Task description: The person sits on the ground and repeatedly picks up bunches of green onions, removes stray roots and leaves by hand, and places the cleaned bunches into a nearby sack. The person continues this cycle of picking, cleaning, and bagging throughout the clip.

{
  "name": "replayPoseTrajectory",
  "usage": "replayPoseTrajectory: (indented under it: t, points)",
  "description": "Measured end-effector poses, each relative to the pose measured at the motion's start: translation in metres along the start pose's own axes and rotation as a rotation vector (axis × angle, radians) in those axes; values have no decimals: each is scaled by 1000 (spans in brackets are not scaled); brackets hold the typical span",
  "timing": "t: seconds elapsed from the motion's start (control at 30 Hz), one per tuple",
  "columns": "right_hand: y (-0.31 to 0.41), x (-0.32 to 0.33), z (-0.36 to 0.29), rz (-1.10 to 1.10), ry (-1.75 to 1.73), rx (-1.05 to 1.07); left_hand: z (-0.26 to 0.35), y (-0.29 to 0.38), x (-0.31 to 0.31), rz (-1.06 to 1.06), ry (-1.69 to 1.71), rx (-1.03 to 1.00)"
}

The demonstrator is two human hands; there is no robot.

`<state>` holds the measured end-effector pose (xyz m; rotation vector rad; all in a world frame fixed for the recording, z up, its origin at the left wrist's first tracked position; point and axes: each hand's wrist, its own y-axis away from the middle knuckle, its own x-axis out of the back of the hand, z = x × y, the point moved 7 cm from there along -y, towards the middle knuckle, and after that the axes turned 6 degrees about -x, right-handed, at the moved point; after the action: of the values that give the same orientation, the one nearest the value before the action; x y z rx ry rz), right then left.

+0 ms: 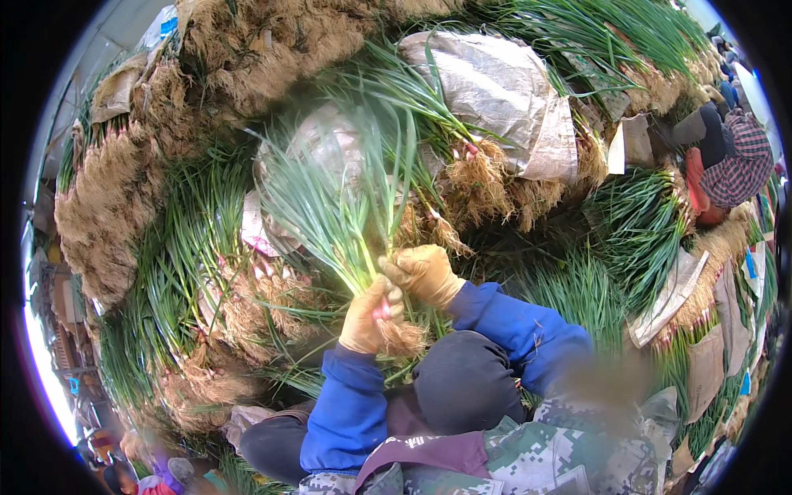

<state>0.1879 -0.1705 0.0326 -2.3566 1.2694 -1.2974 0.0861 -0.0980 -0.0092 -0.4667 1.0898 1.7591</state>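
Tan gloves cover both of my hands. My left hand (371, 312) is closed around a bunch of green onions (346, 247) just above the pinkish bulbs, with the brown roots (401, 337) hanging below it and the long leaves fanning up and away. Touching or nearly touching it on the right, my right hand (427, 272) has its fingers curled at a green stalk at the bunch's right side. Whether that stalk belongs to the same bunch is unclear. Beyond my hands, loose onions with roots (476, 173) lie against a pale woven sack (489, 93).
Leafy onion piles (179, 247) with matted roots stand at the left, and a large root-side stack (278, 55) rises at the far side. More onions (643, 223) lie to the right. A person in a checked top (739, 161) sits at the far right; others are at the lower left.
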Motion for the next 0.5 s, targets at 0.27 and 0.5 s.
replayPoseTrajectory:
  t: [0.27,0.5]
  points:
    - [82,-59,46,-1146,-62,-278,93,14,-27,-69,-85,-362]
    - [0,12,130,-153,324,-536,38,-20,44,116,-124,-59]
